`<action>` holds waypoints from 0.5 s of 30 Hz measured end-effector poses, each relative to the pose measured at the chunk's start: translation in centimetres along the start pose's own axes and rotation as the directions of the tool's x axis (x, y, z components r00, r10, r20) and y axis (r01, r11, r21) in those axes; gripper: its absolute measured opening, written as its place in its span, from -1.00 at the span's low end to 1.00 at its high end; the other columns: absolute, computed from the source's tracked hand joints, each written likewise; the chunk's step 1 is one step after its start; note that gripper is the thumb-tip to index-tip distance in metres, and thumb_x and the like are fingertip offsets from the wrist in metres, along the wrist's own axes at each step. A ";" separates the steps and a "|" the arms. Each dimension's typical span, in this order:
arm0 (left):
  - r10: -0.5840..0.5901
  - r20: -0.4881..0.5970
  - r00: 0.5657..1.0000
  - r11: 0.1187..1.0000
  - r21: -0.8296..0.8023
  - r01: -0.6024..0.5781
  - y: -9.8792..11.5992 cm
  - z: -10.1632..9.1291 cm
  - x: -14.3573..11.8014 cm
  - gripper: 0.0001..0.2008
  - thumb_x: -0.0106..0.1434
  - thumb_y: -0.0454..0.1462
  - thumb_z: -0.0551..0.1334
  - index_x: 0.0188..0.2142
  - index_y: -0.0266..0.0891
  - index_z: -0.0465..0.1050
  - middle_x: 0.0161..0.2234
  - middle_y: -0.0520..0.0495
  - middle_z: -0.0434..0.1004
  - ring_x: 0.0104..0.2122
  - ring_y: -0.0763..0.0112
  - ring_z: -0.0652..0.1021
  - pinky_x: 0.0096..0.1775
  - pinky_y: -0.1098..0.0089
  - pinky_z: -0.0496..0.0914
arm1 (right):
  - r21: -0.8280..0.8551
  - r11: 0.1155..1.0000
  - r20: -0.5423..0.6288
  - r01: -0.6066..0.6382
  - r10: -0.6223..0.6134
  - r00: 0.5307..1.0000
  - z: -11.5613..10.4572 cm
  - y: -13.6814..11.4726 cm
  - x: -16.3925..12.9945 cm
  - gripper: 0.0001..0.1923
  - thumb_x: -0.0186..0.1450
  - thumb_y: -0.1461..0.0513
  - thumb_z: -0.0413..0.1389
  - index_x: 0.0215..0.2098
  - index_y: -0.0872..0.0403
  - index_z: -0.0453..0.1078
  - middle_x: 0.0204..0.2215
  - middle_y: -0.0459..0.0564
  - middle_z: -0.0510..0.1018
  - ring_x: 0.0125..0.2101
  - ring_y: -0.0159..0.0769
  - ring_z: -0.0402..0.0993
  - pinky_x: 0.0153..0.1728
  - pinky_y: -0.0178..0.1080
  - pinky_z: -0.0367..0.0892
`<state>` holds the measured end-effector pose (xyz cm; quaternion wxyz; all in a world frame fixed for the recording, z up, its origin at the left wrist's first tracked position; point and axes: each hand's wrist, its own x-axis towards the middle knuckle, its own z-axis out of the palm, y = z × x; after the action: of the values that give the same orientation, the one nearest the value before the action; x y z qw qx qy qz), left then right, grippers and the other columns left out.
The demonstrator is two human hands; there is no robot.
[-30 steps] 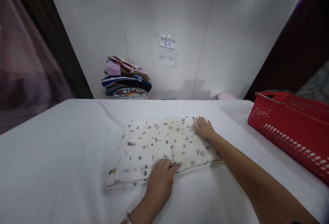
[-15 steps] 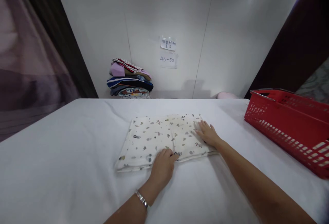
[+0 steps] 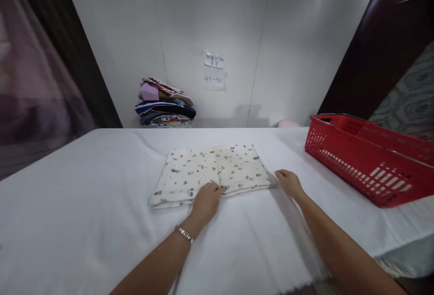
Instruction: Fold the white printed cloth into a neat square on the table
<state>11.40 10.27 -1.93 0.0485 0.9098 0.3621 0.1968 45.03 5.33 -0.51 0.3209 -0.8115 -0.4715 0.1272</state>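
A folded cream cloth [image 3: 206,170] with small printed figures lies flat in the middle of the white-covered table [image 3: 84,186]. My left hand [image 3: 206,199] rests on the cloth's near edge, fingers pressing down at its middle fold. A bracelet sits on that wrist. My right hand [image 3: 289,182] lies on the table just off the cloth's right near corner, fingers loosely apart, holding nothing.
A red plastic basket [image 3: 366,159] stands at the table's right edge. A stack of folded colourful clothes [image 3: 165,103] sits behind the table against the white wall, below two paper notes [image 3: 214,69]. A dark door frame rises at the right.
My right hand slid off the cloth's top right area, down past its right near corner onto the table. The left hand stayed on the near edge. The view pulled back.
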 end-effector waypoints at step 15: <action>0.022 -0.047 0.999 1.000 0.016 -0.022 0.3 0.0 -0.2 -0.57 0.15 -0.54 0.03 -0.08 -0.15 0.42 -0.24 -0.07 0.41 -0.21 0.31 0.37 -0.16 0.29 0.31 | 0.226 0.946 0.147 -0.234 0.204 0.968 -0.2 -1.2 -0.6 -0.86 0.13 0.22 0.08 -0.55 0.11 0.31 -0.72 -0.14 0.38 -0.69 -0.49 0.22 -0.67 -0.41 0.06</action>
<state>11.47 9.91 -1.89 0.0307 0.9093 0.3546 0.2157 44.03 5.17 0.33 0.3717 -0.8046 -0.3780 0.2675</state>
